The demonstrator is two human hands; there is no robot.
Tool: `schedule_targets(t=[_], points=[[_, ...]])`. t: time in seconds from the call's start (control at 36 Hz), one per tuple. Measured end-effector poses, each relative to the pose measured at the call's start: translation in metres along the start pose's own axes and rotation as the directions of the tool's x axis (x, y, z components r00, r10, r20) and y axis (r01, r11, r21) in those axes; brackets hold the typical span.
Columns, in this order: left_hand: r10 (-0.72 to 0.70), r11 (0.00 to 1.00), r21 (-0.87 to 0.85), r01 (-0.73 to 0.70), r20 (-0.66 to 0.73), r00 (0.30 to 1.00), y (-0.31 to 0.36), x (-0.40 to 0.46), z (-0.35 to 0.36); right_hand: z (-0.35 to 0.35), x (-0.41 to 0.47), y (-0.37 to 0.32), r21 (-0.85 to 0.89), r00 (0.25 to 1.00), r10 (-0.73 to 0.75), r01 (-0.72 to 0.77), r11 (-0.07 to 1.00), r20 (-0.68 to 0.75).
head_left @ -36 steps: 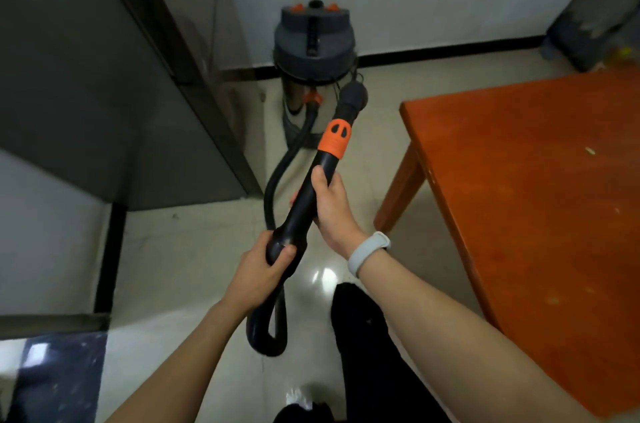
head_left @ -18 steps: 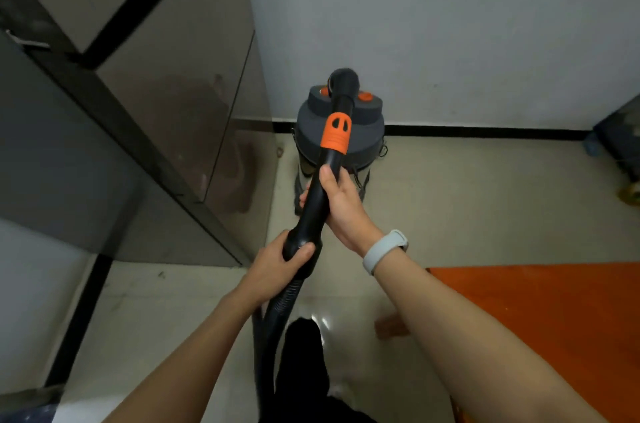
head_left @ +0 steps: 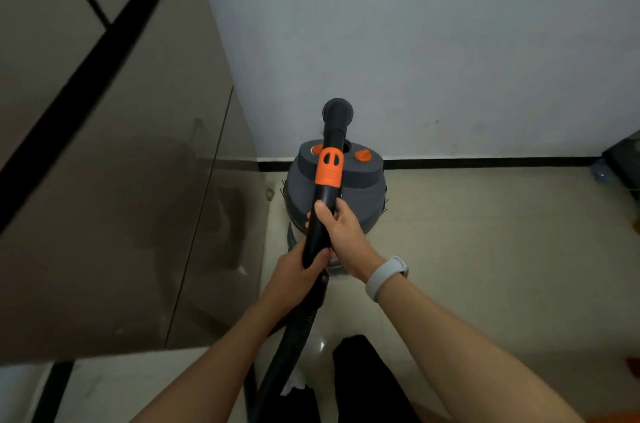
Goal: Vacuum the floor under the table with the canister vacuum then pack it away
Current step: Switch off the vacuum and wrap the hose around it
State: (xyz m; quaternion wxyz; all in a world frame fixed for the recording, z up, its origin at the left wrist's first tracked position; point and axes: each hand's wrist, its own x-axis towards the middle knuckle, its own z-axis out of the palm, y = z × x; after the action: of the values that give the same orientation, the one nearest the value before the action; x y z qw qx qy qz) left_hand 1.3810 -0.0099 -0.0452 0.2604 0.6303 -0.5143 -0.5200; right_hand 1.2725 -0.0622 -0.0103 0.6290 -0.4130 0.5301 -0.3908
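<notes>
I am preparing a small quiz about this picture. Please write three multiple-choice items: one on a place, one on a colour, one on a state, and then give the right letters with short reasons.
1. Where does the canister vacuum stand?
A. On the floor by the white wall
B. On top of a table
C. Inside a cupboard

2. What colour is the collar on the black hose handle?
A. Blue
B. Orange
C. Green

3. How is the hose handle held?
A. By one hand only
B. By no hand, it lies on the floor
C. By both hands

Answers:
1. A, its body rests on the pale floor right before the wall's black baseboard.
2. B, the band above the grip is bright orange.
3. C, the left hand grips the lower end and the right hand wraps the tube just above it.
</notes>
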Motion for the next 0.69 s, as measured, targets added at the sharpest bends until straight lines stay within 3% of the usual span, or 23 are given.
schedule_targets(t=[0.19,0.44,0.69], points=[[-0.102,0.994,0.019,0.106,-0.122,0.987,0.025,0.081,0.022,-0.05,0.088,-0.019,-0.082,0.994,0.05,-0.041,0.996,0.101],[-0.105,0.993,0.025,0.115,-0.246,0.963,0.09,0.174,0.045,-0.107,0.19,-0.055,-0.177,0.982,-0.021,0.055,0.983,0.19],[-0.162,0.986,-0.003,0.166,-0.233,0.959,0.102,0.227,0.031,-0.106,0.239,-0.068,-0.243,0.977,0.023,0.03,0.97,0.213]])
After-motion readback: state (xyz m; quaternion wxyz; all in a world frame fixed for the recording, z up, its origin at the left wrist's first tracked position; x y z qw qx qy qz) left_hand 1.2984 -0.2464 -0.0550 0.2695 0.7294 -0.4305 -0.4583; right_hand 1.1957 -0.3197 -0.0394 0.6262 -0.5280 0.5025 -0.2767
